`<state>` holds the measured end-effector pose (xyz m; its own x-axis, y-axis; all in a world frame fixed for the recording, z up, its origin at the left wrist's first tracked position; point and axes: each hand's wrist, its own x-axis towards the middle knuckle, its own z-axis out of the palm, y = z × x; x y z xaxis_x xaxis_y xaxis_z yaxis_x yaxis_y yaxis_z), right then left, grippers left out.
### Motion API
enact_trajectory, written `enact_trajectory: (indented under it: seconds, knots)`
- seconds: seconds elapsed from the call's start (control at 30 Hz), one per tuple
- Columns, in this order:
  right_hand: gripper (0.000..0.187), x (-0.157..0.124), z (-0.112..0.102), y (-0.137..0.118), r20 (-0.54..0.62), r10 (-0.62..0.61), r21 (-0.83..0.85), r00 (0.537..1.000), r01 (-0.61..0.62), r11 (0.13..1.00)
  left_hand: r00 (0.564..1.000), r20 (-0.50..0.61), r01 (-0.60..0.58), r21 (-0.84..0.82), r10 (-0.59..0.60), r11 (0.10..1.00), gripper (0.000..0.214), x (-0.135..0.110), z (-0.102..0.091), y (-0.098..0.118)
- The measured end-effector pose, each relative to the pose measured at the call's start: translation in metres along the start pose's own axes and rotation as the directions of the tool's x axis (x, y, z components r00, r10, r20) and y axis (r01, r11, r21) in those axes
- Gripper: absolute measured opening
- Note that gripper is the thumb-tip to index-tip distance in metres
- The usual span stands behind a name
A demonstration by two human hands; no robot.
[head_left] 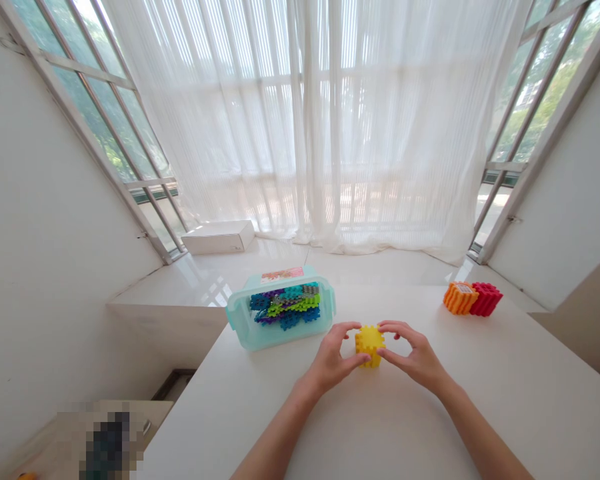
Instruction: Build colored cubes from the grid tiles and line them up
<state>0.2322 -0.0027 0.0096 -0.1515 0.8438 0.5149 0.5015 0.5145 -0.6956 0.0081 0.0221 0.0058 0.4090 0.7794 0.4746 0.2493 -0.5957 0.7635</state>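
Left hand [333,360]: bare and curved, right up against the cube's left side, with the thumb pressing in low and the fingers arching over the top edge!

Right hand [415,357]: mirroring it on the other side, with fingers spread and fingertips on the cube's right face.

Grip: both hands cupped and pressing inward from opposite sides; whether the cube is lifted off the table, you can't tell from here.

Yellow notched plastic cube [369,345]: lower middle of the frame, between the palms, chunky and matte with toothed, crenellated edges.

Clear plastic box [239,313]: left of the hands, a rounded tub with a pale teal rim, packed with blue, purple, green and grey interlocking pieces [285,308].

Orange ridged block [460,298]: far right on the table, touching a red ridged block [487,299], both with the same toothed shape.

White table [380,440]: smooth and matte under it all.

Glossy white window ledge [280,263]: upper middle, with a white cardboard box [219,237] and sheer ribbed curtain [320,120].
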Motion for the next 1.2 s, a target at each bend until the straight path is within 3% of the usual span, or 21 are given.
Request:
enact_trajectory:
  seconds: [0.17,0.43,0.77,1.2]
  knots:
    - [0.029,0.000,0.003,0.003,-0.002,0.039,0.002,0.999,-0.039,0.999,0.997,0.067,0.051,-0.030,-0.049,0.998,0.051,0.000,0.000,-0.001]
    - [0.029,-0.002,0.008,0.003,0.052,0.010,-0.011,0.999,-0.009,1.000,0.994,0.111,0.011,-0.037,-0.007,0.999,0.026,-0.001,0.000,-0.006]
    - [0.028,-0.003,0.012,-0.001,0.069,-0.030,-0.026,0.997,0.032,0.999,0.996,0.089,0.015,-0.064,-0.010,0.998,0.037,-0.001,0.001,-0.007]
    - [0.029,-0.004,0.012,-0.001,0.107,-0.020,-0.009,0.994,0.021,1.000,0.993,0.118,0.026,-0.098,-0.014,0.995,0.033,-0.001,0.001,-0.006]
